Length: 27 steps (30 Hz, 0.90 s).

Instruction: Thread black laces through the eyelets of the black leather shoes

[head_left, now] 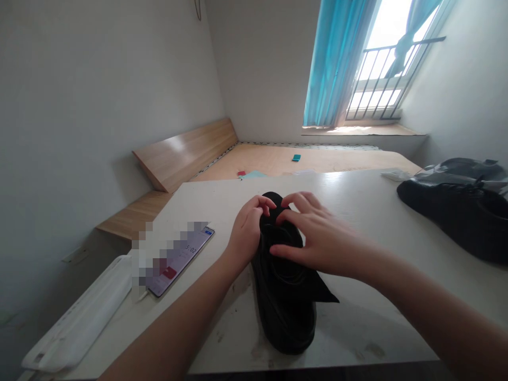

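1. A bright window (pixel 381 69) with metal bars (pixel 381 90) and a blue curtain (pixel 333 63) is far off, at the back of the room.
2. A wooden bed (pixel 301 161) sits below the window. A small teal thing (pixel 296 157) and a small red thing (pixel 241 173) lie on it.
3. A white worktop (pixel 349 328) fills the near part of the view.
4. Both arms reach out over the worktop. The left arm (pixel 170 323) comes up from the bottom, and the right arm (pixel 420 296) comes in from the right side.
5. A black shoe (pixel 281 296) sits in the middle of the worktop, with its toe near the person. A black flap (pixel 327 293) sticks out on its right side.
6. Another black shoe (pixel 460 227) sits at the right, well apart, near a shiny plastic bag (pixel 456 170).
7. A white pouch (pixel 75 317) and a phone (pixel 186 270) lie at the left. Part of the phone is blurred.
8. The left hand (pixel 248 233) is bent over the top of the first shoe, and its fingers (pixel 266 203) curl down and grip the edge.
9. The right hand (pixel 317 238) lies on the shoe's top. Its fingers (pixel 301 201) are spread, and its thumb (pixel 283 251) presses on the shoe.
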Tool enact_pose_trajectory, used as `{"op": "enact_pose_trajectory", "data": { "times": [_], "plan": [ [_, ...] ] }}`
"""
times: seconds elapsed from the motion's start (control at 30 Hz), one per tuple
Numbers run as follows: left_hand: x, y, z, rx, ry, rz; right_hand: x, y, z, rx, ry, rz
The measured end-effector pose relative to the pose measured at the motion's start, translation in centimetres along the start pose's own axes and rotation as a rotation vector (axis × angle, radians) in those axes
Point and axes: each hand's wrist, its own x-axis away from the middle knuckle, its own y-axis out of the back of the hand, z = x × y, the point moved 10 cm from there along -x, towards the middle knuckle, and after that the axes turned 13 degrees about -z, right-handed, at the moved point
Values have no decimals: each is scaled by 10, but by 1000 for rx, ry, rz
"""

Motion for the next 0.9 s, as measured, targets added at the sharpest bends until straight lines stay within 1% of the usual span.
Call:
{"op": "enact_pose_trajectory", "data": {
  "times": [0.07,0.13,0.2,0.23,0.3,0.4,0.47,0.5,0.57,0.6,0.63,0.67,0.7,0.73,0.77,0.8,0.83,0.87,0.9],
  "plan": [
    [-2,0,3,47,35,0,-1,-18,3,14,37,77],
    [-2,-1,12,117,119,6,1,-28,3,-55,43,130],
    [-2,-4,23,179,212,6,4,-33,1,-224,33,166],
    [-2,-4,27,198,246,4,4,-32,-3,-336,4,161],
    [-1,-5,31,204,276,-8,0,-26,-19,-592,-134,103],
    [-2,-4,30,185,265,-16,-5,-18,-49,-991,-437,3],
    [-2,-4,28,173,261,-15,-6,-11,-68,-1141,-600,-64],
    [-2,-4,28,169,265,-14,-6,-5,-77,-1161,-650,-105],
    [-2,-4,29,168,278,-16,-6,5,-97,-1118,-703,-182],
    [-2,-4,29,172,283,-17,-5,9,-108,-1055,-717,-212],
    [-2,-4,30,179,287,-20,-3,13,-121,-948,-733,-237],
    [-2,-5,30,187,289,-23,0,14,-133,-793,-750,-248],
    [-2,-5,31,193,287,-24,3,14,-143,-604,-753,-216],
    [-3,-5,31,196,282,-24,6,9,-151,-415,-737,-144],
    [-3,-5,30,196,273,-23,9,2,-154,-258,-706,-46],
    [-3,-5,30,195,263,-21,12,-9,-155,-155,-664,66],
    [-3,-5,29,192,254,-19,15,-20,-153,-108,-618,171],
    [-3,-5,29,191,248,-15,18,-29,-148,-103,-582,250],
    [-2,-6,28,189,246,-12,20,-34,-143,-117,-555,299]
  ]
}}
